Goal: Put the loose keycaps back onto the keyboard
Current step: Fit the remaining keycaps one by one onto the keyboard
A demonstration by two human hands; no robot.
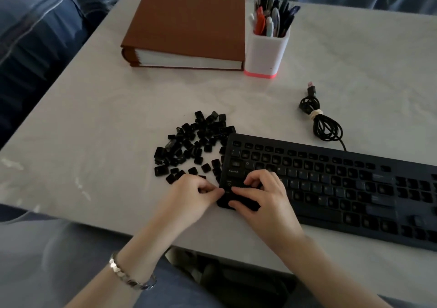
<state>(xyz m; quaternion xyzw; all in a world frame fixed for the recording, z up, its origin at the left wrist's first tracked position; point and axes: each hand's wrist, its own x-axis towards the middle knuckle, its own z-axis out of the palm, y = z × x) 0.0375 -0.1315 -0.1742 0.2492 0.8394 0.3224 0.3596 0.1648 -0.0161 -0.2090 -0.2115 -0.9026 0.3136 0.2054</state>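
A black keyboard point(331, 180) lies slanted across the right half of the table, most of its key sockets bare. A pile of several loose black keycaps point(191, 144) lies just left of its top-left corner. My left hand point(194, 195) sits at the near edge of the pile, fingers curled in, something dark showing under them; thumb and forefinger reach toward the keyboard's left edge. My right hand point(260, 194) rests on the keyboard's lower-left corner, fingers curled down onto that corner, hiding the keys beneath.
A thick brown binder point(186, 23) and a white pen holder point(267, 47) full of pens stand at the back. The keyboard's coiled cable point(319, 118) with its USB plug lies right of centre. The table's near edge runs just below my wrists.
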